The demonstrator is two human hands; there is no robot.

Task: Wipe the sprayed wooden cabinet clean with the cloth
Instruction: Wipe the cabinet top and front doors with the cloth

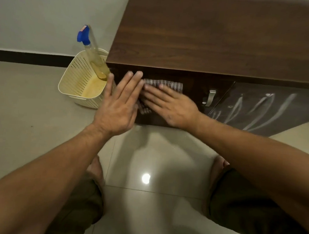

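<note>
A dark wooden cabinet (218,35) fills the upper right. Against its left door front lies a striped grey cloth (167,84). My right hand (170,107) lies flat on the cloth, fingers spread, pressing it against the door. My left hand (120,104) is flat and open beside it, fingers extended, touching the door near the cabinet's left edge and the cloth's left side. The right door (270,109) carries white streaks of spray. Much of the cloth is hidden under my hands.
A cream perforated plastic basket (80,81) stands on the floor left of the cabinet, holding a spray bottle (92,49) with a blue nozzle. A metal door handle (209,98) sits right of my right hand. My knees are on glossy floor tiles (147,161).
</note>
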